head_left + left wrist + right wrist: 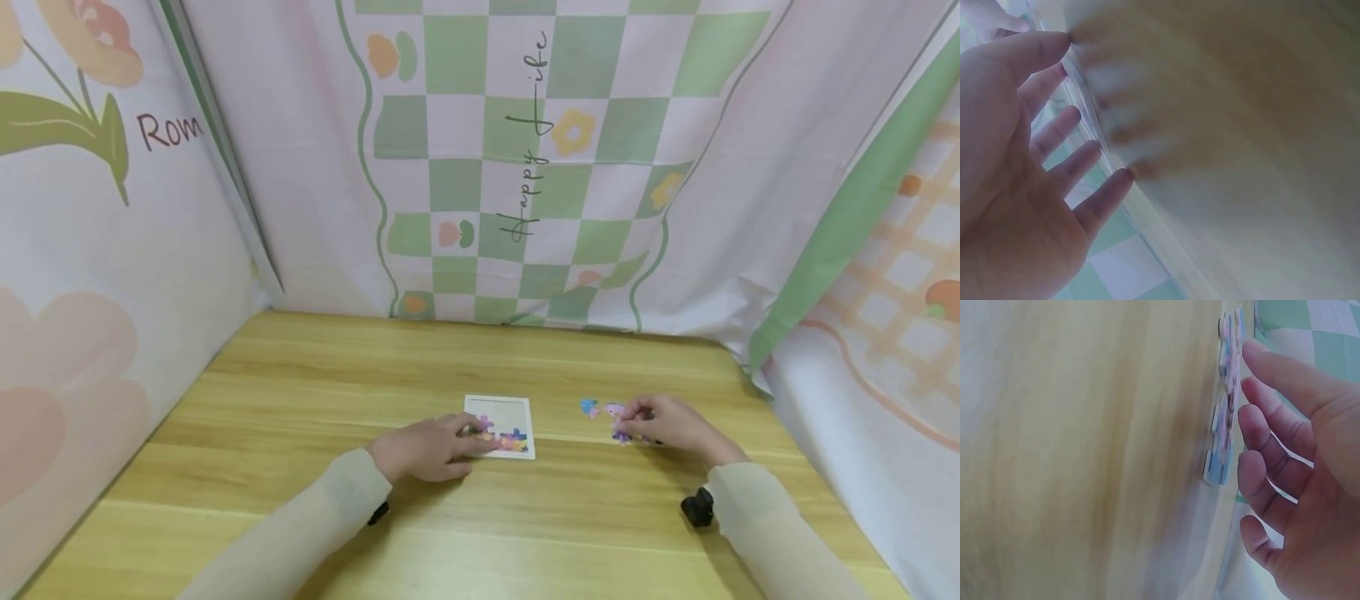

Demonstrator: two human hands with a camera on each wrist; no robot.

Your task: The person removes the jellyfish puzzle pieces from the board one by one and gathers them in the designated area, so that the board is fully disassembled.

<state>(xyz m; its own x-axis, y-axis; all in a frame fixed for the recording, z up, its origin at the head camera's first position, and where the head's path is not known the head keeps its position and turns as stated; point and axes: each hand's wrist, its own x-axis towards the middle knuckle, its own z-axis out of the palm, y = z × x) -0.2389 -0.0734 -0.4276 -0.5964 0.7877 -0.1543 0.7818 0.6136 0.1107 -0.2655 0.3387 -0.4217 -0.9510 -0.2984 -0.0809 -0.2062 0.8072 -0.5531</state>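
A small white puzzle tray (512, 409) lies on the table, with joined colourful pieces (513, 439) along its near side and a bare part at its far side. My left hand (427, 448) rests over the tray's left and near side, fingers spread, hiding part of the pieces. In the left wrist view the left hand (1029, 162) has its fingertips down at the tray's edge. My right hand (678, 427) is over loose puzzle pieces (614, 409) right of the tray. In the right wrist view the fingers (1254, 425) curve loosely beside the pieces (1217, 464); I see none gripped.
The wooden table (337, 358) spreads around the tray and pieces. Printed cloth (457, 183) hangs behind the table's far edge, with more cloth at left and right. A black wrist device (698, 507) sits at the right sleeve.
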